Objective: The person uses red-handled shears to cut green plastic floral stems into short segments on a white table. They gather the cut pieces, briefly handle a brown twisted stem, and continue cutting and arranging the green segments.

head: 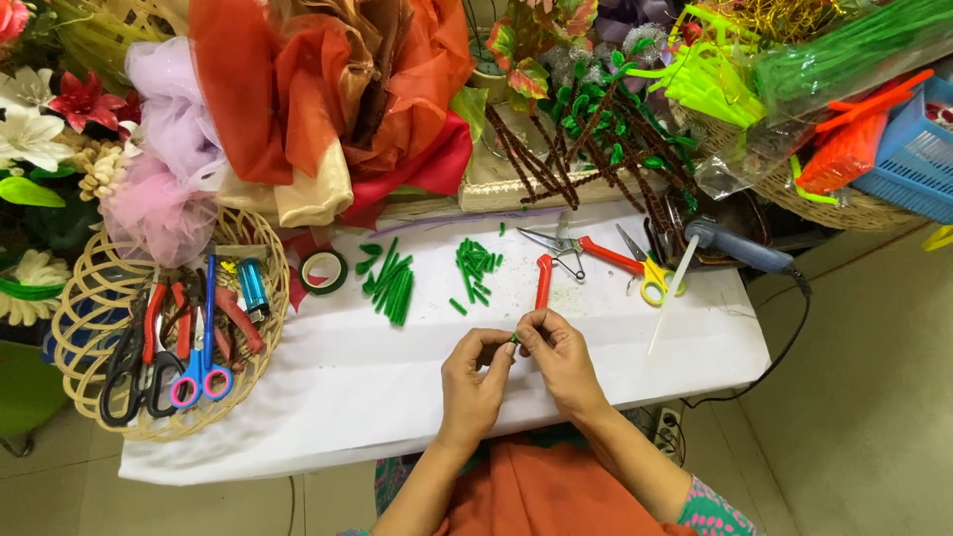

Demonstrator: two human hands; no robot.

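Pinching a small green stem piece (514, 339) between both hands, left hand (476, 382) and right hand (556, 357), above the white desk (397, 367) near the red pliers (542, 281); best kept gripped close to fingertips, twisted gently.

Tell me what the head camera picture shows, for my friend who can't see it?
Two hands, the left hand and right hand, pinch a tiny green piece together above a white table. Cut green stems, red-handled pliers and a wicker basket of scissors lie nearby.
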